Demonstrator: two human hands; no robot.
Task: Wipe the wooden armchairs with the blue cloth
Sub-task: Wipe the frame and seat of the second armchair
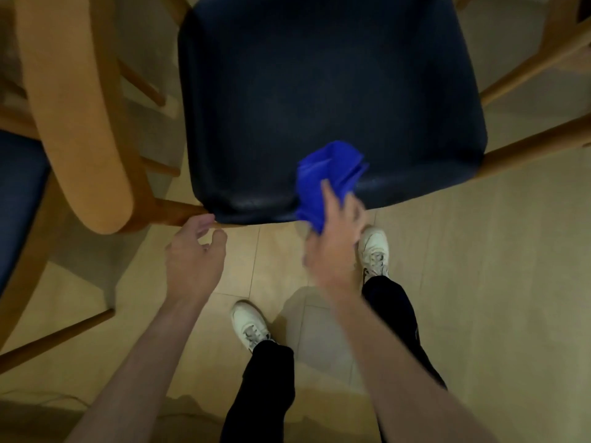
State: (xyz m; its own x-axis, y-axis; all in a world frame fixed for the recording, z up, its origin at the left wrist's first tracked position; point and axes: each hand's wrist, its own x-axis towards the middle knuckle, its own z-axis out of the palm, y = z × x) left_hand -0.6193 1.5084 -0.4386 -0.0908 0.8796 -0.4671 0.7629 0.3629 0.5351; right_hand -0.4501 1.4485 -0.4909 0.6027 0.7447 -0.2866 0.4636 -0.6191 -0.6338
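Head view looked straight down on one armchair point(319, 91): dark blue padded seat filling the upper centre of the frame, wooden front rail point(179, 214) showing at the seat's lower left corner, wooden armrest point(73, 123) sweeping down the left side.

Right hand point(335, 247) sat at centre frame, just below the seat's front edge. Its fingers point(329, 193) were closed on the blue cloth point(326, 180), bunched into a wad. Cloth lay up-frame of the hand, draped over the front lip of the seat and touching the cushion; its long axis ran roughly up-down in frame, from the lip onto the seat.

Left hand point(195, 260) was left of centre, empty, fingers loosely curled and open, fingertips right by the front rail. Contact with the rail probably, but motion blur made that hard to confirm.

Key relation: cloth was in the right hand only, and the nearest bare wood, the front rail, lay to the left of it along the seat edge. Armrest was further left and up. Right hand was the one placed to wipe; left looked set to steady the chair.

A second chair point(19, 193) showed at the far left edge. Floor tiles point(479, 251) and two white shoes filled the lower frame.
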